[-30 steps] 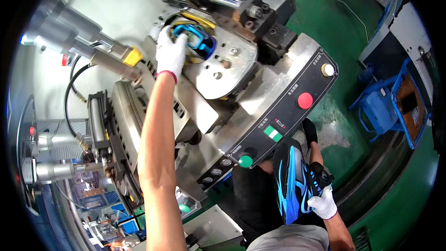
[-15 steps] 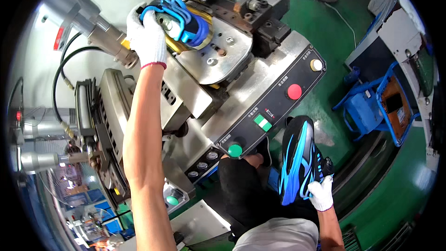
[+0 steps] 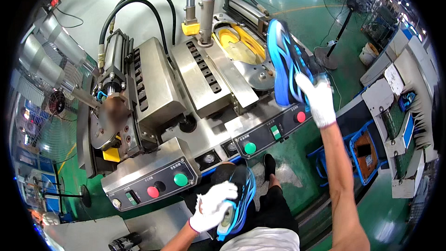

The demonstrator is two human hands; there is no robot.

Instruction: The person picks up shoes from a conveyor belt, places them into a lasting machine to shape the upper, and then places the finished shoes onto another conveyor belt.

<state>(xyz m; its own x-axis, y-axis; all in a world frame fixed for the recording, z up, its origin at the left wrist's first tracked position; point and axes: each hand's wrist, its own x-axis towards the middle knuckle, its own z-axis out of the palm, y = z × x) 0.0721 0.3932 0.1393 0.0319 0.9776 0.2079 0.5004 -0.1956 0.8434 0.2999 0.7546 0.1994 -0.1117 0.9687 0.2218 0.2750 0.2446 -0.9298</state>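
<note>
My left hand (image 3: 213, 208), in a white glove, is closed on a blue and black sneaker (image 3: 251, 194) low in front of my body, its opening toward me. My right hand (image 3: 319, 98), gloved too, grips a second blue and black sneaker (image 3: 281, 67) by its heel end. That shoe is held upright, toe up, at the right side of a metal press machine (image 3: 204, 81). Just left of it lies the machine's yellow-lined mould (image 3: 251, 46). My right fingers are partly blurred.
Along the machine's front are control panels (image 3: 241, 140) with green and red buttons. A left press station (image 3: 111, 116) has a brown last-like block. To the right stand a blue-framed stool (image 3: 364, 153) and a bench (image 3: 395, 107); a floor fan (image 3: 344, 18) is farther back.
My left hand has drawn its sneaker off the machine's right station down toward my body. My right hand has raised the other sneaker from low right to beside that station. The view has turned.
</note>
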